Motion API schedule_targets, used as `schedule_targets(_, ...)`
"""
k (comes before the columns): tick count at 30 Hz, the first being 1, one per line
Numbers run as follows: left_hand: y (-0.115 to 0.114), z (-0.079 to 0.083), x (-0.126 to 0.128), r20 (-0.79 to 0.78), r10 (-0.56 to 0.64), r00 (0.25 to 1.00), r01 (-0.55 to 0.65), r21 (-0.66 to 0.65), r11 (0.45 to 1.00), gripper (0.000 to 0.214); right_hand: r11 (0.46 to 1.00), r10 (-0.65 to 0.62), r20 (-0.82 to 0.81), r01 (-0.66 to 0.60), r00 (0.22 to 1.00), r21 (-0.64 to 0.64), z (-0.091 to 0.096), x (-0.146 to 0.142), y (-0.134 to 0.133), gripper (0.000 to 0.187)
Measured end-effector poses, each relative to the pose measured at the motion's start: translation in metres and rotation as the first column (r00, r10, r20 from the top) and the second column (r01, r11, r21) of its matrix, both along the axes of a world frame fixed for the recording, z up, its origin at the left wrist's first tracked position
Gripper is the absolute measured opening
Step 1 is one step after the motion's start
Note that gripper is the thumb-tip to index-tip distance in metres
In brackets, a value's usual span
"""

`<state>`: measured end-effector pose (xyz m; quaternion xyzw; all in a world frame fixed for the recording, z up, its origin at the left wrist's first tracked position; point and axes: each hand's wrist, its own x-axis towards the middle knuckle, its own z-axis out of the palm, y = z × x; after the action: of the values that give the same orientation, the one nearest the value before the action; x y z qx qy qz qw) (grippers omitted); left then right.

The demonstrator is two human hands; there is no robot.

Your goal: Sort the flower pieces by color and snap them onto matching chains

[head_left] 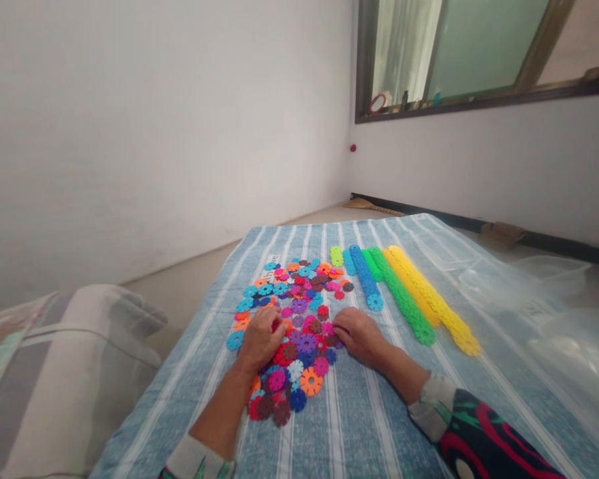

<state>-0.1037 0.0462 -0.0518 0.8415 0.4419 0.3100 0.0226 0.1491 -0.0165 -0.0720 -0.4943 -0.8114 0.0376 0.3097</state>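
Observation:
A heap of small colourful plastic snowflake discs (pixel 299 319) lies on a blue-and-white striped cloth (pixel 359 412). My left hand (pixel 260 337) rests on the left part of the heap with fingers curled down onto the discs. My right hand (pixel 360 332) lies at the heap's right edge, fingers bent and touching discs there. To the right lie rows of joined discs: a blue row (pixel 364 276), a green row (pixel 402 296) and a long yellow row (pixel 436 303). What either hand's fingers grip is hidden.
Clear plastic bags and containers (pixel 524 279) sit on the right of the cloth. A grey cushion (pixel 80 372) lies at the left. White walls meet at the far corner, with a window (pixel 479 53) at upper right and bare floor beyond the cloth.

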Motion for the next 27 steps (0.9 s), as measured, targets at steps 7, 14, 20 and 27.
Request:
schedule_targets(7,-0.0025,-0.0016,0.0015,0.056,0.046,0.997,-0.046,-0.015,0.999,0.007,0.999,0.034,-0.013,-0.034,0.999,-0.025,-0.0015,0.0029,-0.0018,0.021)
schedule_targets(14,-0.0018,-0.0044,0.0023,0.032,0.069,0.997,-0.068,-0.032,0.997,0.010,0.999,0.026,-0.007,-0.026,1.000,-0.047,-0.0020,0.0047,-0.0036,0.019)
schedule_targets(20,-0.0025,-0.0042,0.0025,0.043,0.049,0.998,-0.048,-0.041,0.998,0.015,0.998,0.026,-0.019,-0.027,0.999,-0.050,-0.0019,0.0039,-0.0040,0.019)
schedule_targets(27,-0.0044,-0.0015,0.0035,0.019,0.024,1.000,-0.023,-0.031,0.999,0.016,0.999,0.016,-0.012,-0.017,1.000,-0.051,-0.0009,0.0039,-0.0043,0.018)
